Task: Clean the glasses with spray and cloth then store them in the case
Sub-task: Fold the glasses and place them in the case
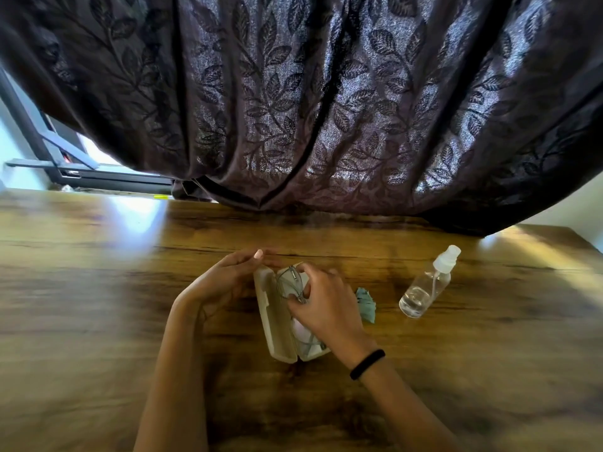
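A beige glasses case [273,316] lies open on the wooden table [98,288], its lid standing up on the left. Thin-framed glasses [288,282] rest in the case's tray. My right hand [326,308] is over the tray with its fingers closed on the glasses. My left hand [225,278] is curled against the lid's far end, touching it. A pale teal cloth [365,303] lies crumpled just right of my right hand. A clear spray bottle [427,283] with a white nozzle lies tilted on the table further right.
A dark leaf-patterned curtain [310,109] hangs over the table's far edge. A window frame [65,158] shows at the far left. My right wrist wears a black band [367,363].
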Tool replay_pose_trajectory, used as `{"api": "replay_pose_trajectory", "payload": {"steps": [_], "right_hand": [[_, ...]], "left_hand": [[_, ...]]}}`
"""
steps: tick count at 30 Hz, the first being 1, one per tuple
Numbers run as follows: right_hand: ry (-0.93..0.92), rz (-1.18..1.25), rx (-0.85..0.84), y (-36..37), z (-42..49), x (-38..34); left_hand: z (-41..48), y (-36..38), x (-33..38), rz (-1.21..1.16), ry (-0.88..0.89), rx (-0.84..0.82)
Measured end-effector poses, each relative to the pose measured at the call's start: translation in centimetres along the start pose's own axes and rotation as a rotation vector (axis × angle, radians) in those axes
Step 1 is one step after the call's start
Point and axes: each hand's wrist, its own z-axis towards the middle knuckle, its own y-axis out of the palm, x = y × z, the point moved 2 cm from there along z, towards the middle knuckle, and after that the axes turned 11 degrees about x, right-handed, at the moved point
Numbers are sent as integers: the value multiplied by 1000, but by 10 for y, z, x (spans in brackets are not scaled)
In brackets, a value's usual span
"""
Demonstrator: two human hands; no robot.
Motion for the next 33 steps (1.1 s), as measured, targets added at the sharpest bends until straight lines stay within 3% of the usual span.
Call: {"api": "replay_pose_trajectory", "payload": {"steps": [17, 27, 33], "right_hand": [[68, 90, -75, -2, 6, 9], [59, 187, -54, 3, 6, 7], [32, 251, -19, -2, 6, 6]], "left_hand": [[7, 0, -3, -14, 19, 23], [8, -6, 6, 26, 93, 204], [6, -8, 8, 123, 124, 216]]}}
